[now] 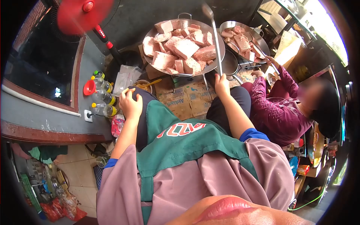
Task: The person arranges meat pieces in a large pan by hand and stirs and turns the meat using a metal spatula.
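My right hand (pixel 222 85) is closed around the lower end of a long-handled metal ladle (pixel 218 52). The ladle stands nearly upright in view, its bowl beyond the far rim of a large wok (pixel 147 60). Heaped in that wok are pale pink blocks (pixel 186 48) that look like raw meat or fat. Its handle crosses in front of the wok's right side. My left hand (pixel 130 103) rests on my left knee with its fingers apart, holding nothing.
To the right, a co-worker (pixel 277 105) in a purple top sits by a second wok (pixel 264 47) of pink chunks, holding a utensil. A dark pan (pixel 230 62) sits between the woks. Bottles (pixel 103 97) and a red fan (pixel 88 11) are on the left. Cardboard (pixel 183 99) covers the floor.
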Tool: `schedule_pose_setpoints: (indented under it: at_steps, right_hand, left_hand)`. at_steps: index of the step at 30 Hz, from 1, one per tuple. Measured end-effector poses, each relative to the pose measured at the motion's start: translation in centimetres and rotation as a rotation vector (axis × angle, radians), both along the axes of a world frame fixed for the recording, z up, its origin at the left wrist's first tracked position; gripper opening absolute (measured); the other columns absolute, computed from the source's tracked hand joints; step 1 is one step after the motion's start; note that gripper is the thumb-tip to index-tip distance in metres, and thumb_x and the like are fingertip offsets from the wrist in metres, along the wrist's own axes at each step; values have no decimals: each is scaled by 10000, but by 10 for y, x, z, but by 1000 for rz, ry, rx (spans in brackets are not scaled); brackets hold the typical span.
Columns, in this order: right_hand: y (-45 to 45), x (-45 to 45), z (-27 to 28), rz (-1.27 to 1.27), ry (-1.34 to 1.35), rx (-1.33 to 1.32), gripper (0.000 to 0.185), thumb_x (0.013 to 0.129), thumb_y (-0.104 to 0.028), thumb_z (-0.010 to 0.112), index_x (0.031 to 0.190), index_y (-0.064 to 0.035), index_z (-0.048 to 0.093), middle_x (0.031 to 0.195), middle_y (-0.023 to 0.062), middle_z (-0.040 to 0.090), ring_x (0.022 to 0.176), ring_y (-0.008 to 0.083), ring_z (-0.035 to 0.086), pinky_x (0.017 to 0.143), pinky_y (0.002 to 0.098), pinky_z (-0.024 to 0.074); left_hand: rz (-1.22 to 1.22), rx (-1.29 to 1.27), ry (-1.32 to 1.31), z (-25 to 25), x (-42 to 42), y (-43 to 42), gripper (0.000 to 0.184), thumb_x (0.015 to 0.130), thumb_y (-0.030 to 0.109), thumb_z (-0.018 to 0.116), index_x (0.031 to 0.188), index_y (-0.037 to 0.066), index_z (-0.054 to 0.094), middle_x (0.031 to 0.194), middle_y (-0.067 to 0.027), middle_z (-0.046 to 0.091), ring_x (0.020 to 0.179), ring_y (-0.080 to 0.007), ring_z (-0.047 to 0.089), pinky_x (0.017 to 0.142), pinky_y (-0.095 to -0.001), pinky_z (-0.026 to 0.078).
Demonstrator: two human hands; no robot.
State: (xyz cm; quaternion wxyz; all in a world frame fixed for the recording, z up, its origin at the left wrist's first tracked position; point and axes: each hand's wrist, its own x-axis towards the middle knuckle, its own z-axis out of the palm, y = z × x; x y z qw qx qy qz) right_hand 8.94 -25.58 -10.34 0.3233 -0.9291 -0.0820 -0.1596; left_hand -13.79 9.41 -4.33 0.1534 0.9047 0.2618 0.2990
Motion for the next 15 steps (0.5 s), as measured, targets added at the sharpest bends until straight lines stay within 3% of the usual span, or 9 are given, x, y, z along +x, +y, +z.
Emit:
schedule_pose_setpoints:
  at_steps: [2,5,6,10,13,15]
  right_hand:
    - [-1,3,-13,-29,320,-177,450,941,-411,501,1027,31,486,938,346,609,794,503,609,718,542,482]
    - [7,7,19,89,1022,557,386,963,-451,465,938,-67,449,669,84,523,462,221,491,432,381,407]
    - [10,3,44,78,1144,766,363,969,-463,454,915,-105,433,610,-2,374,442,98,343,404,279,317]
    - [11,-7,76,93,797,562,368,967,-465,470,912,-103,434,578,-3,383,399,101,357,372,301,333]
    - [1,20,15,96,212,152,369,959,-422,496,934,-55,458,623,104,545,474,271,534,444,429,430]
    - [10,1,15,-11,6,-51,370,952,-398,508,955,-29,475,693,183,627,583,385,616,536,491,481]
  left_hand:
    - [1,12,-3,2,1,-3,293,751,198,659,1029,104,656,1169,-74,547,1158,-281,488,954,-458,390]
    - [-7,17,2,4,0,-6,291,751,198,658,1026,104,656,1166,-74,547,1152,-282,491,953,-457,391]
    - [-8,15,2,5,2,-6,290,751,198,658,1025,103,656,1165,-74,547,1150,-282,492,953,-457,391]
    - [-2,9,4,6,0,-6,287,750,195,654,1022,102,657,1164,-76,547,1148,-283,491,953,-460,392]
    - [-12,2,-17,0,0,0,285,752,194,652,1021,100,658,1165,-79,547,1148,-289,491,957,-462,389]
    - [-8,-2,-8,-2,1,1,285,753,197,652,1021,100,658,1167,-80,547,1151,-291,489,960,-462,387]
